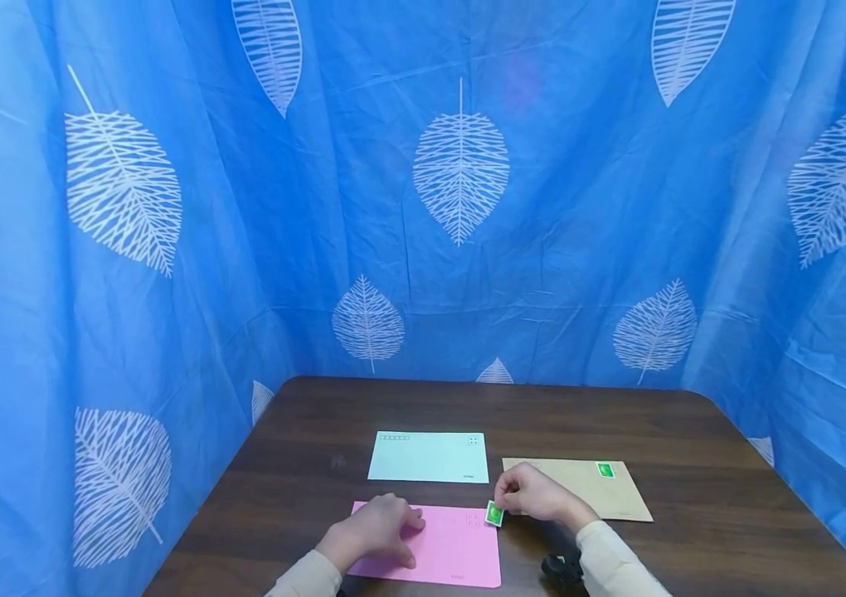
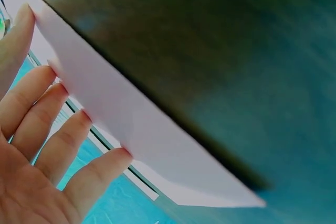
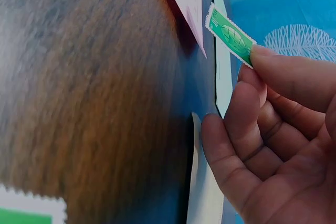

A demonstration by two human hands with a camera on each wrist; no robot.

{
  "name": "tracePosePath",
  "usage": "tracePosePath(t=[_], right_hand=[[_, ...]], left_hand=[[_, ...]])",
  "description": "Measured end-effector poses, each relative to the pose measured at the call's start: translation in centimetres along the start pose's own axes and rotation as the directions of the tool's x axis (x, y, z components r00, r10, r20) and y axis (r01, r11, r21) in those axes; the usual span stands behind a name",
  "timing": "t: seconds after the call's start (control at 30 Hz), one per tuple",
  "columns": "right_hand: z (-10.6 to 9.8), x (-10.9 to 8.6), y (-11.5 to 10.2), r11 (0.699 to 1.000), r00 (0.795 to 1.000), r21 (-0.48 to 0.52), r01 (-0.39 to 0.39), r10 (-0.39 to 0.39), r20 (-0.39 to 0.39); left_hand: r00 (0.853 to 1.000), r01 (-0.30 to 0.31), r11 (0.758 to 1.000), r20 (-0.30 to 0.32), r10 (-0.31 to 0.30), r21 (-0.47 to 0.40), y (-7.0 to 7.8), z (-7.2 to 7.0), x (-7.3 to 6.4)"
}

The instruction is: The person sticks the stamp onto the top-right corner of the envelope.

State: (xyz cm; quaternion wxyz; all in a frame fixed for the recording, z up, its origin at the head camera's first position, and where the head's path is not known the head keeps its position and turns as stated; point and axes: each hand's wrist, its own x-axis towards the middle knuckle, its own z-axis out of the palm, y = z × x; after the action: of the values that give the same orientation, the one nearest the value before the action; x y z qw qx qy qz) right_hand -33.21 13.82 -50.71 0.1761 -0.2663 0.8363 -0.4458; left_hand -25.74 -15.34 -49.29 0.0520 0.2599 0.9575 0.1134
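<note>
My left hand (image 1: 381, 529) rests on the left part of a pink envelope (image 1: 460, 547), thumb and fingers spread, fingertips on its paper in the left wrist view. Between thumb and finger, my right hand (image 1: 535, 492) pinches a green postage stamp (image 1: 494, 514) with a white perforated edge. The stamp overlaps the envelope's upper right edge in the head view, beside the printed stamp box (image 1: 474, 520). A pale globe-like design shows on the stamp (image 3: 230, 34) in the right wrist view, where it is tilted above the table.
A pale green envelope (image 1: 429, 458) lies farther back. At the right, partly behind my right hand, lies a tan envelope (image 1: 602, 489) bearing a green stamp (image 1: 605, 470). Another stamp's perforated edge (image 3: 58, 208) shows low in the right wrist view. Blue leaf-patterned curtains (image 1: 460, 290) surround the brown table (image 1: 303, 464).
</note>
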Motion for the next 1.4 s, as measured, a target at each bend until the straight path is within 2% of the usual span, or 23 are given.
tracePosePath(t=[0.5,0.9,1.4], right_hand=[[0.4,1.0,-0.2,1.0,1.0,0.014,0.006,-0.007,0.024],[0.5,1.1,-0.9,0.999,1.0,-0.025,0.021,-0.021,0.007],[1.4,1.8,-0.8,1.0,1.0,-0.022,0.007,-0.007,0.017]], left_hand=[[1.0,-0.025,1.0,0.003,0.025,0.006,0.4,-0.3,0.0],[1.0,0.005,1.0,0.003,-0.005,0.028,0.5,-0.3,-0.1],[1.0,-0.008,0.999,0.016,0.007,0.047,0.4,-0.2,-0.1]])
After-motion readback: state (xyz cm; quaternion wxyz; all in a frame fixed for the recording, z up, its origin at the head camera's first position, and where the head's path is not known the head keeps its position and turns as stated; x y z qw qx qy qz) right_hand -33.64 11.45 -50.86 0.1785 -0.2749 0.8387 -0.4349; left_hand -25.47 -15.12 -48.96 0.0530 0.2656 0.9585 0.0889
